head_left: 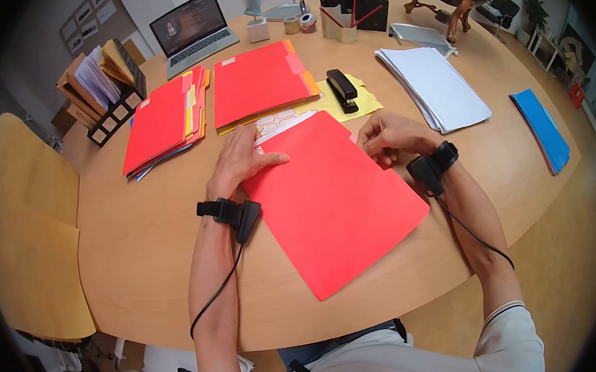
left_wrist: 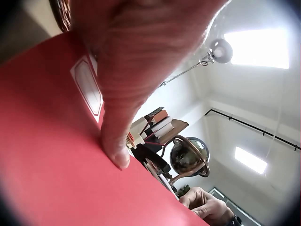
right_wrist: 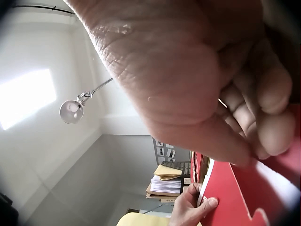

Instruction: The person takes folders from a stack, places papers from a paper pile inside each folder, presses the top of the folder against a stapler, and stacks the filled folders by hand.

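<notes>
A red file folder (head_left: 341,204) lies at a slant in front of me, white paper (head_left: 294,127) showing past its top edge. My left hand (head_left: 237,159) grips its upper left corner, the thumb on the red cover beside a white label (left_wrist: 88,87) and the other fingers out of sight beneath. At the upper right edge my right hand (head_left: 395,136) has curled fingers, thumb and fingertips pinching the folder's edge near its cut tab. In the right wrist view, a white sheet (right_wrist: 277,181) shows between the covers just under those fingertips.
Behind lie two stacks of red folders (head_left: 256,78) (head_left: 162,123) and a black stapler (head_left: 342,92) on yellow paper (head_left: 368,101). White paper (head_left: 433,87) and blue booklets (head_left: 541,131) are to the right. A laptop (head_left: 190,31), file rack (head_left: 124,115) and pen holder (head_left: 338,24) stand farther back.
</notes>
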`<action>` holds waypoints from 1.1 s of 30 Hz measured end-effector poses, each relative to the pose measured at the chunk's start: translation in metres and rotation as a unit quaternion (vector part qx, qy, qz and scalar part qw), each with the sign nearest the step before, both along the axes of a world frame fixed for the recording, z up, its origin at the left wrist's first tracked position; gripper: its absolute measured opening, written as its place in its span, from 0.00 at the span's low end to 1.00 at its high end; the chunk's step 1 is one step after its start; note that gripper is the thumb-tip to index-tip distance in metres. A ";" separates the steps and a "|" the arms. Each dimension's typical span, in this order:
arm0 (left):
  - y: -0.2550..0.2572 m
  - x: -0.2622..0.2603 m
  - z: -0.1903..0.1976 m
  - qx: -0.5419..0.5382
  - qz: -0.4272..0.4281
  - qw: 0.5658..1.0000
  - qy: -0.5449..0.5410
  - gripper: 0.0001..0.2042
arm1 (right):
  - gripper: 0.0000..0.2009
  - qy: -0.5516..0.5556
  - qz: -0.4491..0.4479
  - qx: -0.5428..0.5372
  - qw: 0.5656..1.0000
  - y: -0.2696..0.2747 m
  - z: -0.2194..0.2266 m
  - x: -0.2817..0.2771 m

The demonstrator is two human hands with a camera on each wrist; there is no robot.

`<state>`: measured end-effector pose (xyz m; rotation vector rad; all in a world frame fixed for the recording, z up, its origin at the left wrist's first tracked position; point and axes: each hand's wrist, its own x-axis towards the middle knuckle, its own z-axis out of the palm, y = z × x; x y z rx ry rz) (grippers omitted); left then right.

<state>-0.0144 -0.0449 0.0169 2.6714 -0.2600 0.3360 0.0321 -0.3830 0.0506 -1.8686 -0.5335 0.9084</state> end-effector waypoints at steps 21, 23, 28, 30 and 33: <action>-0.023 -0.013 0.038 -0.245 -0.100 0.927 0.267 0.20 | 0.15 -0.118 -0.129 0.078 0.982 0.012 -0.024 0.009; -0.026 -0.011 0.035 -0.210 -0.116 0.932 0.273 0.13 | 0.16 -0.101 -0.166 0.083 0.977 0.017 -0.024 0.004; -0.042 -0.017 0.035 -0.187 -0.169 0.932 0.260 0.13 | 0.16 -0.082 -0.211 0.105 0.968 0.026 -0.022 -0.004; -0.048 -0.016 0.027 -0.205 -0.187 0.924 0.264 0.16 | 0.15 -0.075 -0.203 0.078 0.973 0.029 -0.014 -0.011; -0.053 -0.017 0.024 -0.251 -0.242 0.902 0.256 0.21 | 0.14 -0.099 -0.169 0.053 0.979 0.026 -0.017 -0.006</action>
